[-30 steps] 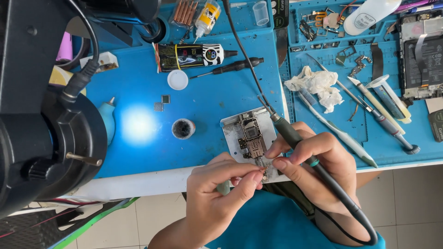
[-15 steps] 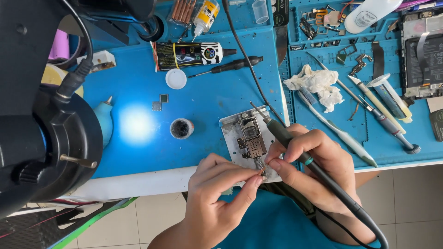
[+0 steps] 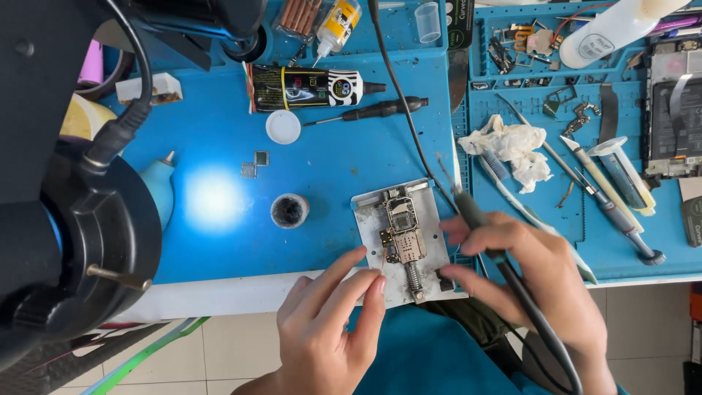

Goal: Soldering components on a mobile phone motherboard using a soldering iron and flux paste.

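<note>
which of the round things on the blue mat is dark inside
The small round pot with the black inside, just left of the metal board holder. The other round thing, the white cap, is plain white.

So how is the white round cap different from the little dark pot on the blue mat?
The cap is white and flat-looking, while the pot is grey with a black inside. The cap lies far up the mat, beside the black tube; the pot sits nearer the hands, left of the metal holder. The cap looks slightly larger. Both are round, and neither hand touches them.
</note>
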